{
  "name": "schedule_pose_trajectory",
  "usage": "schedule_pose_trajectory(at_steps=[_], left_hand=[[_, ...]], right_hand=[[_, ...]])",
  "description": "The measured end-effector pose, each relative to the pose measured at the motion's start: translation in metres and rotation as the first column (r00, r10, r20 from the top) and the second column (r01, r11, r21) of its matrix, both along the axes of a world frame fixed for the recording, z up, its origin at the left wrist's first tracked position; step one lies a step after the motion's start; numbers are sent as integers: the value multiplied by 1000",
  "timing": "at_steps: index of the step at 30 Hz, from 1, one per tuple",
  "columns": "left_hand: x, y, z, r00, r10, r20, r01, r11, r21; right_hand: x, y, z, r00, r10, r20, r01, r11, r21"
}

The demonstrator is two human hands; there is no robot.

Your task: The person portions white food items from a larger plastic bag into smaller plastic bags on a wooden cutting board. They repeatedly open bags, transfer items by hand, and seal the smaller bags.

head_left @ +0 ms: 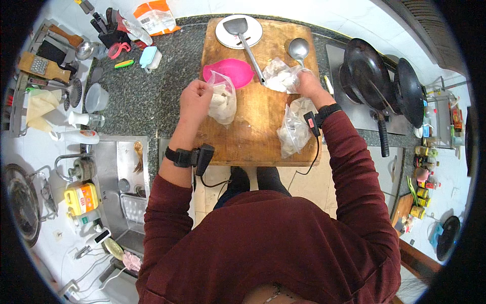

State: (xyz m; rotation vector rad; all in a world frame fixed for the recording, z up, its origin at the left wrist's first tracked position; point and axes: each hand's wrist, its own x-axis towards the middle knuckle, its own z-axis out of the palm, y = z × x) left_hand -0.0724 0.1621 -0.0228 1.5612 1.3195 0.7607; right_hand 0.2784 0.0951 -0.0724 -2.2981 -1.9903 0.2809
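Observation:
My left hand (196,101) is closed in a pinch on the upper edge of a clear plastic bag (223,104) holding pale, lumpy pieces. That bag rests on the wooden board (253,137), just in front of a bright pink bowl (230,72). On the board's right side, my right hand (313,87) grips the side of a second clear plastic bag (279,77) with whitish pieces inside. Its fingertips are partly hidden by the plastic. Nearer to me, below my right wrist, lies a third plastic bag (294,133) of similar pale pieces.
At the board's far end a spatula (248,48) lies across a white plate (221,36), with a ladle (298,49) to its right. Dark woks (368,76) stand on the stove at right. A steel sink (109,157) is at left; a small lidded container (150,59) sits on the counter.

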Motion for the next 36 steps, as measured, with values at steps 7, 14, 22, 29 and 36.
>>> schedule_pose_trajectory(at_steps=[7,14,22,29,36], left_hand=[[12,-15,11,981,-21,193,39,995,-94],[16,-16,19,973,-38,227,58,995,-83],[15,-15,22,975,-28,219,51,994,-96],[15,-17,25,965,-17,262,45,994,-99],[12,-15,26,964,-27,264,56,993,-104]], right_hand=[[-15,4,6,994,-99,45,107,971,-213],[-8,2,-4,997,-79,6,79,982,-172],[0,-14,41,961,-131,-243,167,977,131],[-63,-16,110,420,129,-898,266,929,257],[-155,4,127,689,354,-632,-133,919,371]])
